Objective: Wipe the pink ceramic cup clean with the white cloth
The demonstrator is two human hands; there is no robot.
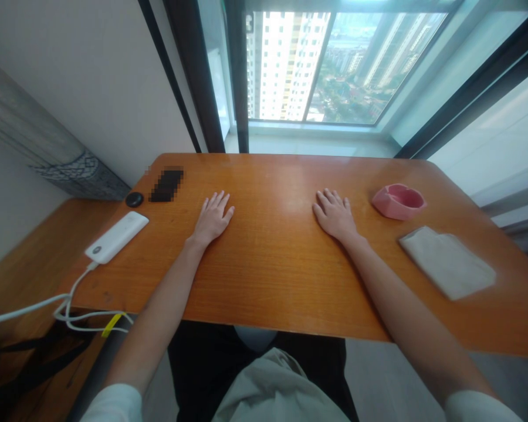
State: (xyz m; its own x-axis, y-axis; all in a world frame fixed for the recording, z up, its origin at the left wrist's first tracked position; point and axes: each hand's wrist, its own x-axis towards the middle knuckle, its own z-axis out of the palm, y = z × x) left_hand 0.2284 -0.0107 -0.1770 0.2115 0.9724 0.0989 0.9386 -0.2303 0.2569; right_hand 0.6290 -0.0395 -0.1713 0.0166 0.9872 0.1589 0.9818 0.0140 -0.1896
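Observation:
My left hand (212,218) lies palm down on the brown wooden table (264,258), fingers stretched out and holding nothing. Flat on the same surface, my right hand (334,215) has its fingers slightly spread, also with nothing in it. A pink angular bowl (385,203) stands to the right of my right hand, not touching it. Nearer to me on that side lies a folded pale grey cloth (449,262). Left of my left hand is a dark, pixelated rectangular object (167,186), apart from the fingers.
A white power bank (117,237) with a white cable (70,293) rests at the table's left edge, the cable hanging over it. Behind it sits a small round black object (134,200). Beyond the far edge is a window (312,70); a grey curtain (83,170) hangs at left.

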